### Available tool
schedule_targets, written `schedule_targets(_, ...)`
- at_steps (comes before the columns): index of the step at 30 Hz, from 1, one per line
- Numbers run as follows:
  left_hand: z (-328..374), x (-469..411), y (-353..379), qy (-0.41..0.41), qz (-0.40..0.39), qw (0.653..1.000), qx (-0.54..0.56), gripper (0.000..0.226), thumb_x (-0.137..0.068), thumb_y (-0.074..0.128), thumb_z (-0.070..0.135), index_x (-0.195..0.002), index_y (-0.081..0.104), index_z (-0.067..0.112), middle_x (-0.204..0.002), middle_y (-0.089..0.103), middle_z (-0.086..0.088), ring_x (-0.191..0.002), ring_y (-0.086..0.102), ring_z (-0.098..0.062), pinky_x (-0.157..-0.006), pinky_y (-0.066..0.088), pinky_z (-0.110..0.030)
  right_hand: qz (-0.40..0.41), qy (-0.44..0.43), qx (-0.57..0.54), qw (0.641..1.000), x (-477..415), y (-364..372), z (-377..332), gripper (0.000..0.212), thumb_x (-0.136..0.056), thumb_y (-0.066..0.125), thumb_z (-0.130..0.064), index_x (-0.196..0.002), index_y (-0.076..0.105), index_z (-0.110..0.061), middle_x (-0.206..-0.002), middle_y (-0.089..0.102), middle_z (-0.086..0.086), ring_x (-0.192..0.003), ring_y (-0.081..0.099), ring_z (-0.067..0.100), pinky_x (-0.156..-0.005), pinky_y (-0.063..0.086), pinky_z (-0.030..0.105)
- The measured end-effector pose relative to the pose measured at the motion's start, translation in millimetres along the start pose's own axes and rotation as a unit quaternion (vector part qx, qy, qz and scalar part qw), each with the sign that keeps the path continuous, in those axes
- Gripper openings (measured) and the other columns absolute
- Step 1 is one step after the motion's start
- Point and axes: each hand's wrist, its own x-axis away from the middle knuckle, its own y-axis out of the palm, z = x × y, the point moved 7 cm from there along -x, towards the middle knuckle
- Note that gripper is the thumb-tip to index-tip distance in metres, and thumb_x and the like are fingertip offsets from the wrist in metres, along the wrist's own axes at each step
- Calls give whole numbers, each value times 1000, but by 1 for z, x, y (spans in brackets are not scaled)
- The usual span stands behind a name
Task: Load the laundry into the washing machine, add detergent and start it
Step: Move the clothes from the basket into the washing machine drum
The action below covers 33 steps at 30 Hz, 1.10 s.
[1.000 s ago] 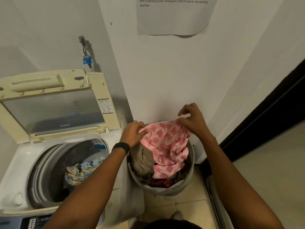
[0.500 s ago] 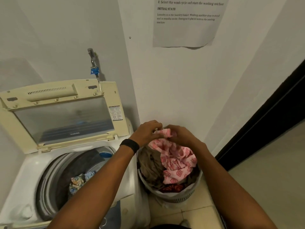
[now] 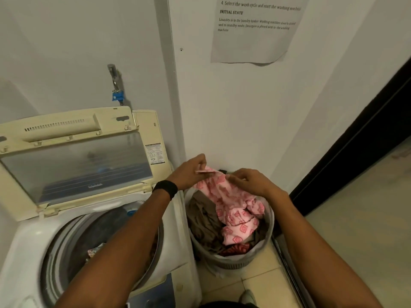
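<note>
A pink patterned cloth [image 3: 233, 210] hangs out of the grey laundry basket [image 3: 231, 262] on the floor. My left hand [image 3: 189, 174] pinches its top edge above the basket's back rim. My right hand [image 3: 249, 181] grips the same cloth just to the right. Brown and red clothes lie deeper in the basket. To the left stands the white top-loading washing machine [image 3: 26, 245], its cream lid [image 3: 75, 156] raised. A patterned garment [image 3: 95, 252] lies in the drum, partly hidden by my left forearm.
A tap with a blue fitting [image 3: 116, 94] sticks out of the wall behind the machine. A printed paper sheet [image 3: 255, 34] is stuck to the wall above the basket. A dark door frame [image 3: 360, 141] runs along the right. The floor is beige tile.
Both hands came together on the pink cloth's top edge and lifted it, stretching it above the basket. The view tilted up and shifted, showing more of the wall notice.
</note>
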Motion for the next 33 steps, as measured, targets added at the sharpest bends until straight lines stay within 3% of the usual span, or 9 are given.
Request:
schedule_targets(2,10,1,2,20,13,996,86,39,-92,76,36,-85,42,18,-78,48,2,-66,44,-7,-59,36,-21,-26,-49,-29,998,3,4,-14,48,-96,51,-64,-99,81,-27,-141,62,-15,-93,65,-5,-84,50,24)
schedule_targets(4,19,1,2,38,39,991,122,38,-92,77,32,-82,44,16,-75,46,4,-66,40,-4,-60,35,-14,-7,-78,-62,995,4,4,-25,29,-101,58,-45,-109,80,-27,-136,65,-16,-85,62,-17,-82,47,18)
schedule_targets(8,31,1,-4,75,91,980,157,39,-93,76,18,-75,42,15,-67,38,9,-62,36,-2,-62,34,-15,54,-103,-93,989,6,0,-45,23,-100,64,-31,-80,72,-38,-144,55,-18,-77,58,-20,-75,41,15)
schedule_targets(11,29,0,-15,90,121,973,172,37,-91,75,6,-77,41,15,-67,39,8,-61,37,-3,-61,34,-16,70,-98,-120,985,6,0,-52,16,-98,66,-37,-83,69,-31,-87,68,-23,-67,57,-4,-69,43,23)
schedule_targets(13,24,-1,-24,96,143,970,172,30,-90,74,3,-85,46,11,-72,44,3,-64,42,-6,-62,38,-19,123,-91,-122,981,8,-5,-51,28,-94,68,-50,-79,61,-27,-71,61,-13,-61,51,4,-62,41,30)
schedule_targets(19,9,1,-36,100,173,973,112,27,-95,59,2,-113,60,21,-95,63,5,-90,62,-10,-81,48,-25,129,-54,-17,990,18,-21,-35,46,-84,74,-61,-111,52,-32,-82,62,-7,-64,56,8,-62,45,29)
schedule_targets(23,11,1,-27,115,160,976,88,29,-106,48,10,-128,61,24,-110,73,9,-110,65,-5,-93,51,-25,144,-77,1,987,12,-33,-31,32,-92,68,-53,-94,72,-22,-83,67,-8,-72,59,9,-67,41,31)
schedule_targets(28,37,-1,-28,164,138,968,135,26,-107,45,6,-125,60,18,-108,72,4,-107,69,-12,-93,55,-28,93,-84,-95,988,7,-17,-48,52,-89,74,-48,-134,54,-31,-129,60,-13,-112,59,3,-92,49,18)
schedule_targets(33,34,0,-29,162,138,967,140,25,-109,45,10,-126,59,19,-106,71,3,-103,70,-13,-91,56,-30,56,-63,-63,994,1,-10,-48,36,-94,67,-52,-118,70,-25,-105,74,-10,-92,70,11,-88,59,40)
